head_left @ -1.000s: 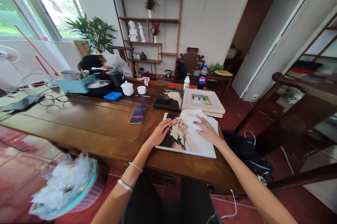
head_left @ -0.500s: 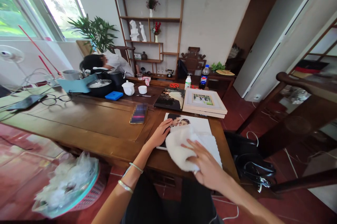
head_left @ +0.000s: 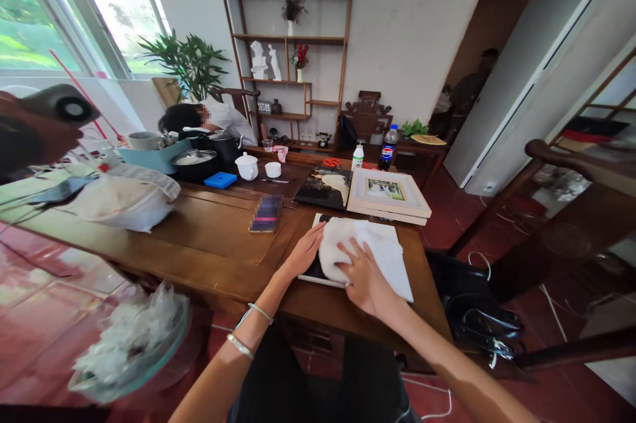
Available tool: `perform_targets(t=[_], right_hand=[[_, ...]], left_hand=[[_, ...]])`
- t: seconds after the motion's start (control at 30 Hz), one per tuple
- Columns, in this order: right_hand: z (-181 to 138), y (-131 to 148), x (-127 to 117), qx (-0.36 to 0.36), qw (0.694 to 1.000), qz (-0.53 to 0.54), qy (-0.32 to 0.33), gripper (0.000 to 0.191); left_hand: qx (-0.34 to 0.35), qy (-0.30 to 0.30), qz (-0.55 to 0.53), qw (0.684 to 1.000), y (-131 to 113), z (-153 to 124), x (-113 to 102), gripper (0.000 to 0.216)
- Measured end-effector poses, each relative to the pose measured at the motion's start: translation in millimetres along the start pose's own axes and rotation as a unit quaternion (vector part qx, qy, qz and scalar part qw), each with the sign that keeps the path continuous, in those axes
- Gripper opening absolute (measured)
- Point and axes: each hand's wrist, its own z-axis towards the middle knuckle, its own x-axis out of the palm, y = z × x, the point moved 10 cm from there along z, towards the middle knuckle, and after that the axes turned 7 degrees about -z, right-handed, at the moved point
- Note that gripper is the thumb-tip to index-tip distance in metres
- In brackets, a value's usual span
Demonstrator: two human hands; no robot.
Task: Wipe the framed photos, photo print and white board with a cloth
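A white photo panel (head_left: 403, 285) lies flat at the table's near edge. Most of its picture is covered by a fluffy white cloth (head_left: 332, 245). My right hand (head_left: 366, 282) presses the cloth down on the panel, fingers spread over it. Flat along the panel's left edge rests my left hand (head_left: 304, 252), its fingers stretched out and touching the dark part of the picture. Just beyond are a dark photo panel (head_left: 322, 187) and a stack of pale framed pictures (head_left: 415, 209).
A phone (head_left: 266, 213) lies left of the panel. Bottles, a white teapot (head_left: 247, 167) and a blue box (head_left: 220, 180) stand farther back. At left, another person's hand (head_left: 37, 128) holds a dark device above a white plastic bag (head_left: 129, 201). A basket of plastic (head_left: 132, 343) is on the floor.
My right hand has moved the cloth up and left, flattening it over the picture's faces. Another person's hand and a white bag have appeared at left. My left hand stays at the panel's edge.
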Motion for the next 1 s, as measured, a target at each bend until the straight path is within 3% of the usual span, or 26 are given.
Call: perform_targets(t=[0.13, 0.27, 0.37, 0.47, 0.57, 0.63, 0.77, 0.9, 1.0], right_hand=[[-20.8, 29.9, -4.1, -0.089, 0.995, 0.038, 0.003, 0.052], [-48.6, 29.3, -15.5, -0.162, 0.983, 0.084, 0.005, 0.059], [-62.4, -3.2, -21.7, -0.139, 0.984, 0.104, -0.031, 0.057], [-60.9, -55.0, -16.7, -0.045, 0.992, 0.107, -0.05, 0.053], [-43.4, -92.6, -13.4, 0.027, 0.991, 0.12, -0.052, 0.055], [-24.2, -101.7, -19.6, 0.05, 0.987, 0.136, -0.075, 0.053], [25.3, -85.1, -30.6, 0.042, 0.981, 0.158, -0.103, 0.046], [73.9, -60.5, -26.2, 0.025, 0.98, 0.171, -0.099, 0.04], [92.3, -51.2, -20.4, 0.011, 0.98, 0.176, -0.095, 0.045]], left_hand=[[-0.009, -0.016, -0.019, 1.0, -0.4, -1.3, -3.0, 0.05], [-0.024, -0.021, -0.006, 0.999, -0.4, -2.8, -4.1, 0.049], [-0.04, -0.019, -0.008, 0.999, -0.2, -3.9, -4.1, 0.048], [-0.039, -0.009, -0.001, 0.999, 1.1, -4.2, -2.0, 0.046], [0.004, 0.004, 0.034, 0.999, -1.2, -3.8, 1.5, 0.04], [0.034, 0.007, 0.054, 0.998, -2.5, -3.7, 3.1, 0.038], [0.058, 0.014, 0.068, 0.996, -1.6, -2.9, 5.3, 0.038], [0.045, 0.018, 0.087, 0.995, 1.7, -1.1, 5.2, 0.037], [0.037, 0.014, 0.097, 0.995, 2.0, -0.5, 3.9, 0.035]])
